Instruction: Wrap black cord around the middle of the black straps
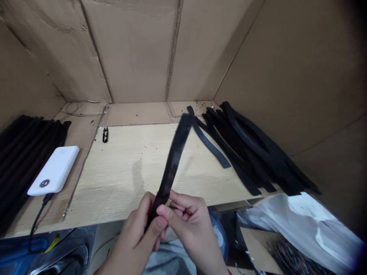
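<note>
A long, flat black strip (174, 160) rises from between my two hands, its far end tilted up and to the right above the table. My left hand (137, 233) is closed around the lower part, thumb on top. With thumb and fingers, my right hand (190, 219) pinches the strip from the other side. A darker edge, like a sleeve or fold, crosses the strip at my fingertips; its lower end is hidden by the hands. Beyond it lies a single black strip (210, 145) beside a pile of similar black strips (249, 145) on the right.
Black fabric-like strips (31, 133) are stacked at the left, with a white power bank (56, 168) and its cable against them. Small black thread snips (105, 135) lie on the pale tabletop (120, 172). Cardboard walls (137, 53) enclose the back and sides.
</note>
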{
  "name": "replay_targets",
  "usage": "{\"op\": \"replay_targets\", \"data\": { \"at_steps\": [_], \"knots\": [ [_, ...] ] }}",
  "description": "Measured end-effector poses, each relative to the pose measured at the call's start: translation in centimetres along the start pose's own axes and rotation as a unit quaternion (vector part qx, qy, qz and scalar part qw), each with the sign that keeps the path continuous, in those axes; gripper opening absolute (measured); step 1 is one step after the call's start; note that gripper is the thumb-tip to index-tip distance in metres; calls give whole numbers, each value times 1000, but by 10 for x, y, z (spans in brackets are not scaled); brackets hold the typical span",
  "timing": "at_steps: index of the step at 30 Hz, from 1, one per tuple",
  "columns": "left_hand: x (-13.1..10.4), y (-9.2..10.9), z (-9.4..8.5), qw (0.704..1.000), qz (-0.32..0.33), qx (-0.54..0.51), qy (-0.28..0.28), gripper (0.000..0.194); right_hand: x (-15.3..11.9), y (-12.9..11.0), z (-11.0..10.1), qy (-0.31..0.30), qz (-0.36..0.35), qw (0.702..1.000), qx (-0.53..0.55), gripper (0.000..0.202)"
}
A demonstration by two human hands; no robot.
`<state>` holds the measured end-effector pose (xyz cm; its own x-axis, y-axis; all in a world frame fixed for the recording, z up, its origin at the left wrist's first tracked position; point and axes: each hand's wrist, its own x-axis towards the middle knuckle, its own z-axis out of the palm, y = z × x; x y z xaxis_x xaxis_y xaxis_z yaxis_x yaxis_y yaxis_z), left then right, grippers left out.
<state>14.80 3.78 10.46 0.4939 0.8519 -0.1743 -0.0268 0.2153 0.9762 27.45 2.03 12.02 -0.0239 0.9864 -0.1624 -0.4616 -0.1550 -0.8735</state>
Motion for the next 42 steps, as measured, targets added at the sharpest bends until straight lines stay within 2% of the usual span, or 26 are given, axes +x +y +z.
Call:
{"op": "replay_targets", "data": {
  "at_steps": [3, 7, 10, 17, 23, 29, 34, 38, 42],
  "knots": [
    [-4, 5, -1, 999, -28, -22, 10, 34, -3, -1, 2, -24, -2, 1000, -15, 28],
    [-8, 5, -4, 994, -67, -87, -27, 47, -8, -3, 4, -31, -10, 999, -26, 28],
    [-9, 1, -4, 992, -67, -93, -44, 45, -9, -8, 6, -20, -27, 998, -51, 29],
    [-6, -1, -2, 996, -60, -60, -19, 43, -9, -13, 7, 35, -62, 991, -111, 18],
    [-6, 1, -3, 995, -90, -45, 7, 38, -8, -3, 8, 157, -95, 970, -160, 9],
    [-5, 2, -2, 991, -99, -91, 16, 39, -5, 9, 6, 169, -117, 969, -133, 17],
    [-4, -5, -2, 981, -131, -143, 4, 42, -3, 16, -3, 144, -103, 977, -116, 12],
    [-6, -7, -1, 972, -160, -173, -10, 46, -3, 19, -6, 129, -101, 985, -61, 11],
    [-7, -4, -3, 957, -212, -195, -47, 51, 2, 18, -10, 49, -48, 997, 31, 18]
  ]
}}
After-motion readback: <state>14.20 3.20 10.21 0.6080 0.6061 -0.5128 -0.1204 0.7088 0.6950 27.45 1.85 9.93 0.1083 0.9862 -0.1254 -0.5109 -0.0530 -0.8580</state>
